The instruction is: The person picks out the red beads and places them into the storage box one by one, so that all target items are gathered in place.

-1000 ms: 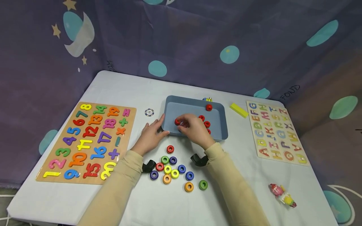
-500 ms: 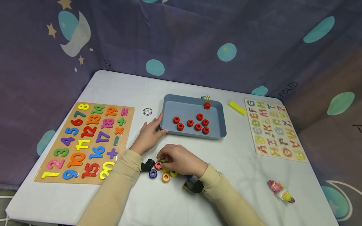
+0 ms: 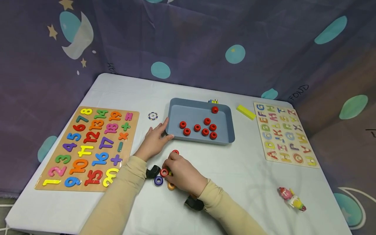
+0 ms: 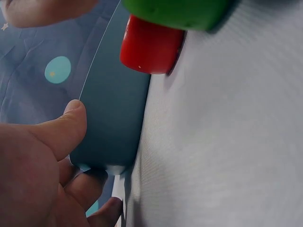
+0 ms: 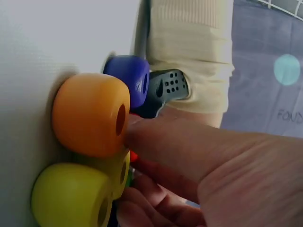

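Observation:
A blue-grey tray (image 3: pixel 200 141) holds several red beads (image 3: pixel 197 127). My left hand (image 3: pixel 153 143) straddles its near left corner, thumb on the front wall and fingers along the left side; its thumb (image 4: pixel 71 125) is at the rim in the left wrist view. Over a pile of coloured beads on the cloth is my right hand (image 3: pixel 184 174), thumb and fingers curled around a red bead (image 3: pixel 161 172). A purple bead (image 3: pixel 156 181) lies beside it. Orange (image 5: pixel 90 116) and yellow (image 5: pixel 71 196) beads stand close to the thumb. Most of the pile is hidden beneath the hand.
Another red bead (image 3: pixel 175 151) lies between pile and tray. A number board (image 3: pixel 133 130) is at left, a letter board (image 3: pixel 265 153) at right. A poker chip (image 3: pixel 153 116), yellow block (image 3: pixel 246 112) and small figurine (image 3: pixel 292 199) are also on the table.
My right hand has left a red bead in the tray and come back to the pile, where its fingers close around another red bead. My left hand stays at the tray corner.

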{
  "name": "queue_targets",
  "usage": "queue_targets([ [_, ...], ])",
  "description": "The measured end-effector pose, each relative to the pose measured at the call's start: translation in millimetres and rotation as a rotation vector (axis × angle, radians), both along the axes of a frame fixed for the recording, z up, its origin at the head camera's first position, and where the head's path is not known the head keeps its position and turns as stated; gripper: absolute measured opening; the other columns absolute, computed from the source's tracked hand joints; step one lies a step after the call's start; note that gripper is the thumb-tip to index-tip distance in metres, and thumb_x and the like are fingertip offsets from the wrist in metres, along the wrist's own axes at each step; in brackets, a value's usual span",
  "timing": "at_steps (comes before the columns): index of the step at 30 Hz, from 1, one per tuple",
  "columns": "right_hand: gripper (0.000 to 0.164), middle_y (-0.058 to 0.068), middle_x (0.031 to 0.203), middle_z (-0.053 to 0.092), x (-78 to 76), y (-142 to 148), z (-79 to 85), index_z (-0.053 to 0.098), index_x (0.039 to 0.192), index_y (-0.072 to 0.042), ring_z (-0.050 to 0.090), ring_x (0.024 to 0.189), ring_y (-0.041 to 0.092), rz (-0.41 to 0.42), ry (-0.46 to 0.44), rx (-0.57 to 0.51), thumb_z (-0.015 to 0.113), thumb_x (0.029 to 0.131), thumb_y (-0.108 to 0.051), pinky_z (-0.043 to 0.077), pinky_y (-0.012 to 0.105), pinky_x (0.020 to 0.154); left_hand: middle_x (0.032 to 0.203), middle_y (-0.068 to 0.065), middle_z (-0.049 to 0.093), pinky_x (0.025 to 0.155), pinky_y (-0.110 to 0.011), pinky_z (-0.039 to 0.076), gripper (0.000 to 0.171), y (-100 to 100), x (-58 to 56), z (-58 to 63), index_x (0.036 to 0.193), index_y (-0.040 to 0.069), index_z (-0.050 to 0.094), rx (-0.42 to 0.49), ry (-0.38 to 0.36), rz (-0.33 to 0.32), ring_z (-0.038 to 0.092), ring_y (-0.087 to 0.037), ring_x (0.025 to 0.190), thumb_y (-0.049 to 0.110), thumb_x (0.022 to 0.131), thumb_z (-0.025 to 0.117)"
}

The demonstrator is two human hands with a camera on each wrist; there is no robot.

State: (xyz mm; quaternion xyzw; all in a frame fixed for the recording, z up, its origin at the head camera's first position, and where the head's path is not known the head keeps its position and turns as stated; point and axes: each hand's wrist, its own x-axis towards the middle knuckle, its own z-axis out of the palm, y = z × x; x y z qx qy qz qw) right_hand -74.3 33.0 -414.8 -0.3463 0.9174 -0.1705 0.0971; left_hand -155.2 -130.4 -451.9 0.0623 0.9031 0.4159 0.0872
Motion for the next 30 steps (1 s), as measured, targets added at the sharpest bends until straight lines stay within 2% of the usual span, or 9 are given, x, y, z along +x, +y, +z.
queue_targets([
  [5, 0.019, -0.004, 0.097, 0.06, -1.8, 6, 2.7, 0.067, 0.1, -0.015, 0.053, 0.081, 0.008, -0.03, -0.039, -0.088, 0.074, 0.082, -0.015, 0.049, 0.018, 0.073, 0.156, -0.01, 0.033, 0.124, -0.051, 0.0, 0.075, 0, 0.6, 0.5, 0.155, 0.034, 0.011, -0.002, -0.004, -0.004, 0.021, -0.027, 0.149, 0.048, 0.095, 0.054],
  [11, 0.023, -0.007, 0.097, 0.065, -11.9, 22, 4.2, 0.067, 0.107, -0.017, 0.061, 0.081, 0.007, -0.111, -0.079, -0.285, 0.072, 0.085, -0.014, 0.054, 0.021, 0.074, 0.156, -0.012, 0.032, 0.124, -0.053, 0.0, 0.075, -1, 0.1, 1.5, 0.154, 0.034, 0.01, -0.005, 0.002, -0.002, 0.021, -0.03, 0.149, 0.047, 0.095, 0.054],
  [15, 0.03, -0.004, 0.101, 0.067, -31.3, 44, 8.5, 0.067, 0.112, -0.015, 0.064, 0.084, 0.006, -0.268, -0.076, -0.424, 0.074, 0.083, -0.011, 0.058, 0.027, 0.079, 0.156, -0.011, 0.032, 0.124, -0.05, -0.002, 0.075, 0, -0.9, 1.5, 0.155, 0.032, 0.01, -0.004, 0.006, -0.003, 0.021, -0.029, 0.149, 0.045, 0.095, 0.054],
  [18, 0.03, 0.0, 0.1, 0.069, -56.8, 62, 11.4, 0.067, 0.113, -0.013, 0.065, 0.085, 0.01, -0.421, -0.065, -0.496, 0.074, 0.084, -0.011, 0.058, 0.031, 0.081, 0.156, -0.009, 0.033, 0.125, -0.048, -0.003, 0.076, -1, -1.8, 1.7, 0.155, 0.032, 0.01, 0.0, 0.004, 0.004, 0.021, -0.028, 0.149, 0.045, 0.095, 0.055],
  [22, 0.03, 0.005, 0.099, 0.069, -92.9, 82, 11.5, 0.066, 0.115, -0.01, 0.066, 0.088, 0.016, -0.557, -0.044, -0.47, 0.072, 0.086, -0.017, 0.058, 0.033, 0.078, 0.156, -0.009, 0.033, 0.124, -0.048, -0.004, 0.076, -2, -2.3, 0.9, 0.155, 0.033, 0.01, 0.007, -0.002, 0.012, 0.02, -0.027, 0.149, 0.045, 0.095, 0.055],
  [25, 0.031, 0.006, 0.1, 0.069, -113.8, 88, 10.8, 0.065, 0.116, -0.01, 0.066, 0.089, 0.018, -0.59, -0.042, -0.391, 0.071, 0.087, -0.02, 0.058, 0.033, 0.077, 0.156, -0.009, 0.033, 0.124, -0.048, -0.003, 0.076, -2, -2.2, -1.1, 0.154, 0.034, 0.01, 0.015, -0.008, 0.018, 0.02, -0.028, 0.149, 0.045, 0.095, 0.055],
  [30, 0.032, 0.005, 0.1, 0.068, -137.3, 87, 10.6, 0.065, 0.118, -0.012, 0.063, 0.089, 0.019, -0.597, -0.048, -0.304, 0.07, 0.088, -0.022, 0.056, 0.034, 0.077, 0.155, -0.009, 0.035, 0.125, -0.048, -0.002, 0.076, 1, -1.4, -2.6, 0.155, 0.034, 0.011, 0.016, -0.004, 0.013, 0.021, -0.028, 0.149, 0.046, 0.094, 0.056],
])
